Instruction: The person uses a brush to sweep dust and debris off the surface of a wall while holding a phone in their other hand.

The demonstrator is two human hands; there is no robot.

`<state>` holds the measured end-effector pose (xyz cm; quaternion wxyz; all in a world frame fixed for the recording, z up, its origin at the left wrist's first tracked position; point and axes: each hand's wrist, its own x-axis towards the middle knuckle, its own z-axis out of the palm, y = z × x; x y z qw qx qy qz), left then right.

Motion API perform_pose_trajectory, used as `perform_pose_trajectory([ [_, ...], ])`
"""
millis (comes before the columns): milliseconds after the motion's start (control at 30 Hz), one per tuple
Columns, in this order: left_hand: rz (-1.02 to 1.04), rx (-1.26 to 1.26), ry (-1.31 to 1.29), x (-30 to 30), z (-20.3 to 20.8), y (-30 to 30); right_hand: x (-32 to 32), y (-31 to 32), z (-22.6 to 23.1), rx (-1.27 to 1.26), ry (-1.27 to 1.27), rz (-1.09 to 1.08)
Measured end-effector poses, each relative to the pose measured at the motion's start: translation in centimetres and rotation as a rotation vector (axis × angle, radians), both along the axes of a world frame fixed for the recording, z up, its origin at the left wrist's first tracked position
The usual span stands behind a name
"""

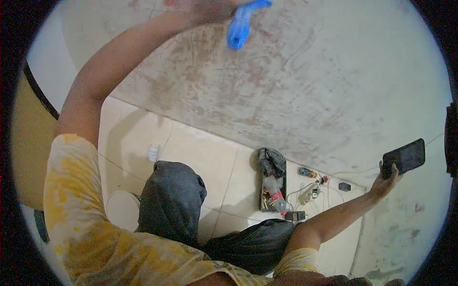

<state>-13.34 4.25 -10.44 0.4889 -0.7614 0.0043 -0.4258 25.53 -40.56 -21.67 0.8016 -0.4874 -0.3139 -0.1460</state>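
My left hand (217,10) is raised to the top edge of the view, in front of the stained wall. It is closed on a blue-handled tool (238,31), whose handle end points down; the tool's other end cannot be made out, and the hand is blurred. Far to the right, my right hand (389,180) grips a dark, flat, rounded slab (404,158) that looks like a phone, holding it up near the wall. Its face is black, and my fingers wrap its lower left edge.
The smeared plaster wall (200,95) meets a pale tiled floor (210,159). Beside my knee (174,195) stands a black tray (263,190) with a dark bag (272,159) and a plastic bottle (275,193). Cables, a black adapter (296,216) and a small white packet (153,152) lie around.
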Motion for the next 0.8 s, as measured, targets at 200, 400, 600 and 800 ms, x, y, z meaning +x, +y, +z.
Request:
perform_pose_trajectory([
  [200,-0.060,0.055,-0.051,0.6,-1.4,1.8,-0.5,0.2,0.1,-0.010,-0.008,-0.034],
  [400,0.137,-0.006,0.176,0.1,-11.3,3.4,-1.2,0.9,1.0,-0.151,0.048,-0.224],
  [600,0.098,-0.132,0.352,-0.7,-12.4,2.8,-0.3,0.4,0.0,0.024,0.050,0.074],
  [800,0.172,-0.165,-0.020,-1.3,0.6,-1.1,-0.3,0.4,-0.3,0.118,-0.109,0.359],
])
